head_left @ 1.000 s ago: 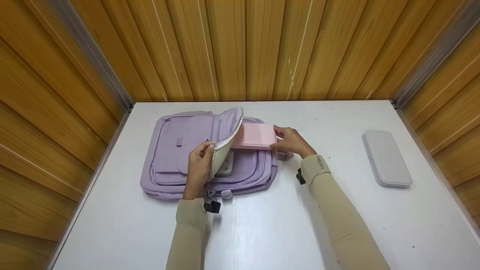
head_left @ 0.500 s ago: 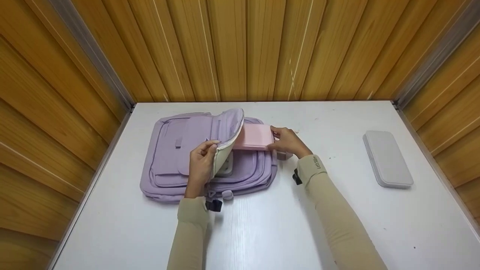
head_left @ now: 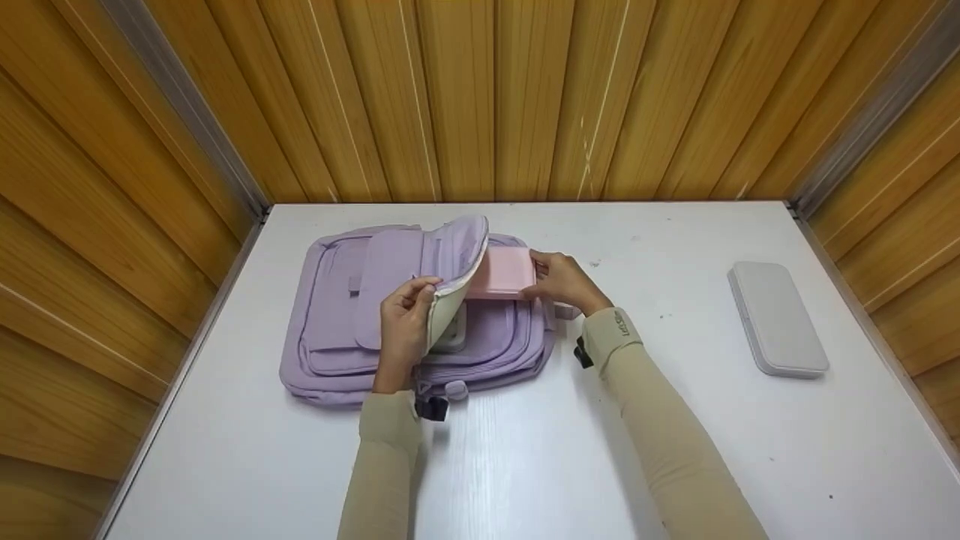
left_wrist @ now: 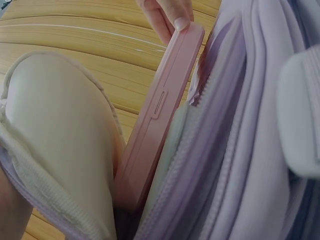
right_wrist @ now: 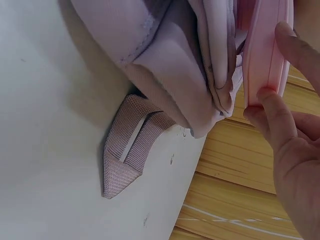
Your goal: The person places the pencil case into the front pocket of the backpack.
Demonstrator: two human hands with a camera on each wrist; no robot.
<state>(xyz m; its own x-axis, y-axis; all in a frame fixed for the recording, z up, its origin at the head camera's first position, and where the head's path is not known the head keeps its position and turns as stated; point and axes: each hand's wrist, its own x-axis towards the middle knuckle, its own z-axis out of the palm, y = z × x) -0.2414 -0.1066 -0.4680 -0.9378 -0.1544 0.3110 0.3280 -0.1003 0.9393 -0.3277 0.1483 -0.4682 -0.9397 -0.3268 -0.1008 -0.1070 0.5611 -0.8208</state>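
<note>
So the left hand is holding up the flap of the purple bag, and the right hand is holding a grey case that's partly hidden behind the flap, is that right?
Not quite: the head view shows the right hand holding a pink case, not a grey one. The left hand is indeed holding up the purple bag's flap, which partly hides the case.

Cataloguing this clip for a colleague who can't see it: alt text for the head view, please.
A person's right hand holds a pink case partly inside a lavender backpack, while the left hand holds up its cream-lined flap. A gray case lies to the right on the white table.
</note>
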